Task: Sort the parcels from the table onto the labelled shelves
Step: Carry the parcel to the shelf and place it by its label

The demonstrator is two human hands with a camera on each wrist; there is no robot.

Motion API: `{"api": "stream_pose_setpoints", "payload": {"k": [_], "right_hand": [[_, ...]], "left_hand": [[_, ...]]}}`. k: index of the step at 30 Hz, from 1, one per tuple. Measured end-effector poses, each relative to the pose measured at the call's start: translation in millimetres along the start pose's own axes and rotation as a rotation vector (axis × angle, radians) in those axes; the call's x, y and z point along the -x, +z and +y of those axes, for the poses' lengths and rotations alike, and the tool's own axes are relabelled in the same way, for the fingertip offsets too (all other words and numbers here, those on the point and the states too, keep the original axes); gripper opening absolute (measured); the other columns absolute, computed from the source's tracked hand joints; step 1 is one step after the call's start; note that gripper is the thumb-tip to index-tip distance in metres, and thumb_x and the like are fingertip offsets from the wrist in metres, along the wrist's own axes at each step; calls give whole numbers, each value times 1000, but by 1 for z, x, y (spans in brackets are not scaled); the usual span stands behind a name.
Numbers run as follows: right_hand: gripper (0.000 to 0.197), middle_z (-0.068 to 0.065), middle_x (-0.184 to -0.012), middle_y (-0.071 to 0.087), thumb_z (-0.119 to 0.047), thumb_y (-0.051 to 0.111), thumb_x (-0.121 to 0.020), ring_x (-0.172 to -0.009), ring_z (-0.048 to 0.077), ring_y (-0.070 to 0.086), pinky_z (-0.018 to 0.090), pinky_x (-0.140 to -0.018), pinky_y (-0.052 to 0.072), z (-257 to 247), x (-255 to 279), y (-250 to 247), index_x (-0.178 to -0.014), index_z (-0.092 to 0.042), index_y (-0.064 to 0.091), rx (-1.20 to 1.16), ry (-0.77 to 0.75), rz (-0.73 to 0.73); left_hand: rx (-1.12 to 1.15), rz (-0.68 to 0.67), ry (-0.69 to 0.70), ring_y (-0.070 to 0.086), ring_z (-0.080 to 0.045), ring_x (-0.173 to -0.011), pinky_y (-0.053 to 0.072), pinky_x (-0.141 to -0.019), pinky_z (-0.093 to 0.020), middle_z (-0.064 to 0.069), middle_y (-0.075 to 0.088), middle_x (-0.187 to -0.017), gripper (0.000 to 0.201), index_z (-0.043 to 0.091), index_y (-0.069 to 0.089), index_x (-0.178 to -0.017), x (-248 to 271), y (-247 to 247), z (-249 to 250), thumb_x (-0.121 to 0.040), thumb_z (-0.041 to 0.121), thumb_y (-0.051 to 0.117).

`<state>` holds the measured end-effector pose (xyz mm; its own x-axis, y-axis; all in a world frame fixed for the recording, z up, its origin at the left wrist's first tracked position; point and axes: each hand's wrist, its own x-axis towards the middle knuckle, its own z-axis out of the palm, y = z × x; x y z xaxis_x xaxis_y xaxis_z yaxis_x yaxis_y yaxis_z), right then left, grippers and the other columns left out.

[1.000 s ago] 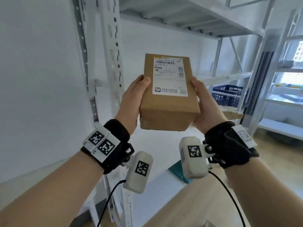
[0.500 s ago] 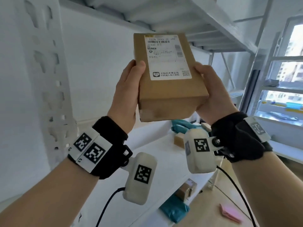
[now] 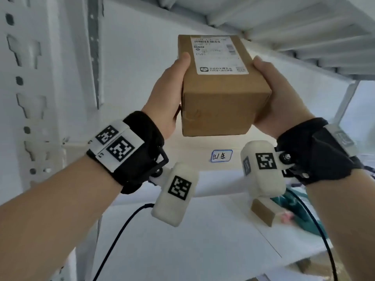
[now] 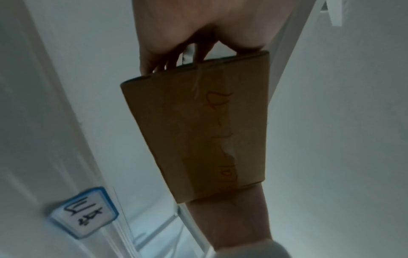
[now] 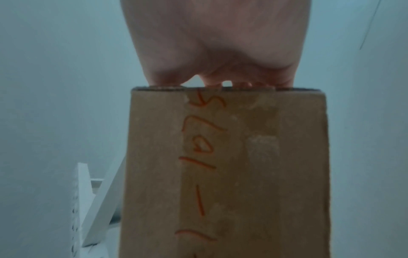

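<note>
A brown cardboard parcel (image 3: 221,94) with a white shipping label on top is held up in front of a white shelf (image 3: 203,236), just under the shelf board above. My left hand (image 3: 168,96) grips its left side and my right hand (image 3: 276,94) grips its right side, thumbs on top. Seen from the left wrist, the parcel's underside (image 4: 198,132) carries tape and orange handwriting, with my left fingers (image 4: 159,64) curled at its far edge. From the right wrist the same underside (image 5: 227,174) fills the frame. A blue-framed handwritten shelf label (image 3: 221,155) sits on the back wall below the parcel.
On the shelf at the right lie a small brown box (image 3: 263,211) and a teal bag (image 3: 300,211). A perforated white upright (image 3: 30,88) stands at the left. The ribbed underside of the upper shelf (image 3: 294,27) is close above the parcel. The label (image 4: 82,212) also shows from the left wrist.
Both hands have carried the parcel in toward the shelf opening, and the view has turned toward the shelf. The blue-framed label has come into sight below the parcel.
</note>
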<state>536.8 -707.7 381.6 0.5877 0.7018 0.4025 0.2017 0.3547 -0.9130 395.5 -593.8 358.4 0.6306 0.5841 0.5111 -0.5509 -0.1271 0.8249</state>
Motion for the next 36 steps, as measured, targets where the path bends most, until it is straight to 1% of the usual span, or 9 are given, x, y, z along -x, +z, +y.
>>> {"api": "stream_pose_setpoints", "payload": {"k": [3, 8, 10, 15, 20, 24, 27, 31, 36], "right_hand": [[58, 2, -135, 63, -53, 62, -77, -110, 19, 62, 37, -105, 41, 9, -18, -22, -128, -25, 64, -69, 78, -63], [67, 4, -134, 64, -58, 70, -58, -112, 23, 61, 47, -110, 36, 24, -50, -39, -118, -28, 70, -104, 197, -114], [61, 4, -127, 68, -59, 67, -64, -123, 27, 60, 49, -109, 40, 32, -59, -39, -116, -27, 71, -98, 228, -127], [51, 5, -122, 71, -56, 62, -76, -122, 26, 61, 44, -107, 45, 43, -67, -39, -116, -25, 69, -54, 275, -185], [48, 2, -101, 62, -51, 64, -81, -87, 19, 59, 33, -80, 50, 43, -65, -52, -121, -23, 63, 7, 275, -245], [62, -3, -122, 54, -47, 67, -80, -103, 19, 57, 34, -86, 48, 42, -65, -62, -137, -29, 52, 125, 235, -331], [56, -8, -120, 56, -36, 65, -85, -105, 14, 58, 30, -82, 48, 40, -64, -61, -139, -33, 49, 186, 213, -340], [55, -11, -111, 57, -34, 64, -86, -101, 12, 58, 30, -80, 48, 39, -63, -54, -138, -35, 48, 235, 208, -299], [41, -6, -115, 55, -33, 62, -85, -102, 16, 56, 34, -86, 50, 38, -65, -50, -126, -34, 56, 216, 238, -264]], "left_hand": [[-93, 84, -19, 69, -7, -92, 53, -82, -24, 11, 73, -100, 33, 33, 66, -100, -7, 23, -6, -100, 45, 35], [-191, 218, -148, 62, -16, -116, 46, -100, -33, 5, 71, -121, 45, 33, 65, -120, -25, 35, -20, -94, 57, 38], [-219, 278, -195, 62, -16, -112, 48, -91, -30, 5, 70, -121, 44, 32, 65, -118, -28, 37, -24, -94, 57, 38], [-235, 359, -287, 58, -23, -124, 45, -105, -37, -2, 67, -128, 53, 27, 65, -122, -35, 37, -30, -92, 61, 38], [-276, 327, -362, 63, -20, -92, 51, -85, -34, -4, 63, -98, 55, 22, 63, -112, -37, 31, -36, -89, 66, 39], [-323, 247, -334, 54, -23, -125, 47, -101, -40, -5, 51, -139, 65, 31, 45, -141, -37, 18, -38, -85, 64, 49], [-388, 186, -344, 55, -19, -116, 45, -104, -40, 3, 55, -117, 57, 27, 48, -140, -40, 17, -37, -90, 54, 50], [-431, 182, -358, 56, -16, -91, 48, -91, -34, 3, 52, -98, 26, 23, 55, -107, -44, 20, -36, -95, 44, 45], [-468, 191, -352, 53, -23, -112, 45, -101, -43, -1, 52, -112, 28, 25, 55, -105, -47, 21, -40, -91, 47, 44]]}}
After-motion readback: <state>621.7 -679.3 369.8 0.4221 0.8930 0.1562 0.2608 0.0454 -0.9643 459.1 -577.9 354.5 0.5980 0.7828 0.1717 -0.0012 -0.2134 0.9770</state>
